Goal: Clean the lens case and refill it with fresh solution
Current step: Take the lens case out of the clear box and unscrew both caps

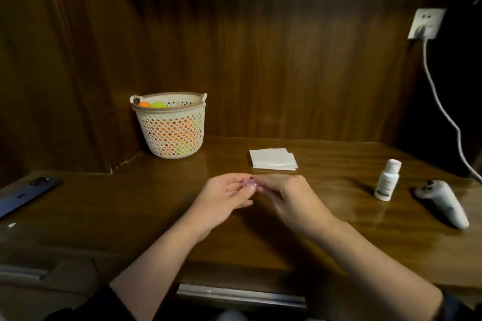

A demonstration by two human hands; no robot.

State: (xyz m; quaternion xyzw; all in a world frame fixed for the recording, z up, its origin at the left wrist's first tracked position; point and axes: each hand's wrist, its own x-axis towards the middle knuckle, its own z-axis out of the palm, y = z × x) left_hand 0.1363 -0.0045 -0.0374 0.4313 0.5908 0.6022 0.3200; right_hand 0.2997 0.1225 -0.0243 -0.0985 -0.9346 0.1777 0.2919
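Both hands meet over the middle of the wooden desk point(156, 216). Between their fingertips is a small pale, translucent lens case point(249, 184), mostly hidden by the fingers. My left hand point(224, 197) pinches it from the left with curled fingers. My right hand point(289, 197) pinches it from the right. A small white solution bottle point(387, 180) stands upright with its cap on, to the right of my hands. A stack of white tissues point(272, 159) lies flat just behind my hands.
A white perforated basket point(170, 126) with orange and green balls stands at the back left. A dark phone point(28, 195) lies at the left edge. A white controller point(443, 200) lies at the far right, under a white cable point(443, 112) from a wall socket point(425, 23).
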